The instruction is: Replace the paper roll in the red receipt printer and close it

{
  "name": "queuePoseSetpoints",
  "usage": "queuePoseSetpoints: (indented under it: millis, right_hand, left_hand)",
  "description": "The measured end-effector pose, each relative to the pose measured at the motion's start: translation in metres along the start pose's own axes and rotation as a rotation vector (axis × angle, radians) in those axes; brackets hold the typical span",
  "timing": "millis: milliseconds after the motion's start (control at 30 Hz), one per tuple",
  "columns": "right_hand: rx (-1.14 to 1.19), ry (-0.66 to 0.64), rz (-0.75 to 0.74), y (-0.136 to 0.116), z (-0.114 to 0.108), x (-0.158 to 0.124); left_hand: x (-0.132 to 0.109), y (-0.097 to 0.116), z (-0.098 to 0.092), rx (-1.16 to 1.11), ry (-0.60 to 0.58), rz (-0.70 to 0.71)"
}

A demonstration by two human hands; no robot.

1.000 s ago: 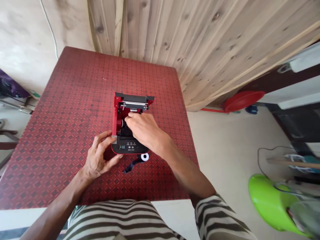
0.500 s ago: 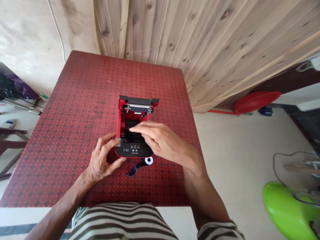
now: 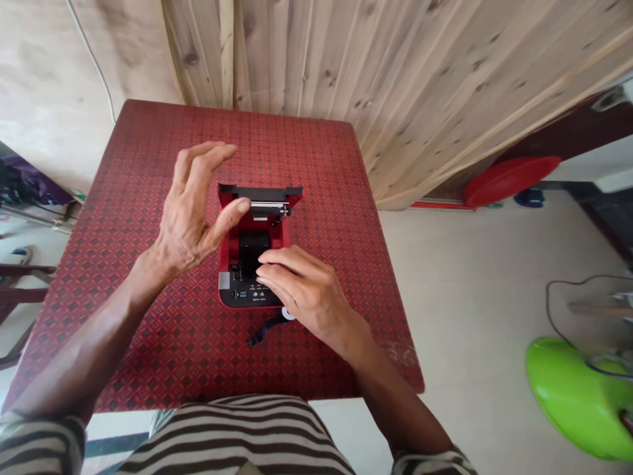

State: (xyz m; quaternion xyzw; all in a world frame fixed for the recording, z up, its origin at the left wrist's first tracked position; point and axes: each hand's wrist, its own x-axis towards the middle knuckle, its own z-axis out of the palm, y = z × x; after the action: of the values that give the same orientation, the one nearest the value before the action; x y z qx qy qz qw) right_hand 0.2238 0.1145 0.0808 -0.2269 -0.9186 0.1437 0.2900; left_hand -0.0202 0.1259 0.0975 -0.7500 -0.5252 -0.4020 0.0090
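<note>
A small red-and-black printer (image 3: 229, 300) stands on the table with its lid (image 3: 291, 191) raised at the back. Inside its bay lies a shiny black roll or cover (image 3: 253, 245). My left hand (image 3: 190, 211) is lifted at the printer's left side, fingers spread and thumb in front of the lid's left part; it holds nothing. Over the front right of the bay, my right hand (image 3: 304, 284) has its fingers drawn together at the black piece's edge; what they pinch, if anything, is hidden. A white-cored spool (image 3: 287, 315) with a dark ribbon (image 3: 264, 330) lies before the printer, partly covered by that hand.
The table (image 3: 163, 343) has a red patterned cover and stands against a wooden plank wall (image 3: 287, 59). On the floor to the right are a green plastic seat (image 3: 578, 396) and a cable. A red round object (image 3: 514, 178) leans farther back.
My left hand has let go of the printer's front left corner and risen towards the lid. The right hand has drawn slightly back, and the shiny black piece in the bay shows more plainly.
</note>
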Motion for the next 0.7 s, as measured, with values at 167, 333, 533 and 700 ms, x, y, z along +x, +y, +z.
queuePoseSetpoints:
  millis: [167,333,533,700]
  right_hand:
    - [-0.180,0.093,-0.084,-0.005,0.007,-0.006]
    - [-0.256,0.139,-0.093,-0.011,0.014,-0.011]
    - [-0.234,0.156,-0.073,-0.013,0.017,-0.019]
    - [-0.214,0.183,-0.067,-0.012,0.019,-0.020]
  left_hand:
    - [-0.002,0.001,0.011,-0.139,-0.165,-0.066]
    - [-0.041,0.012,0.002,-0.194,-0.232,0.065]
    - [-0.076,0.007,0.005,-0.169,-0.282,0.235]
    - [-0.080,0.007,0.010,-0.124,-0.255,0.269]
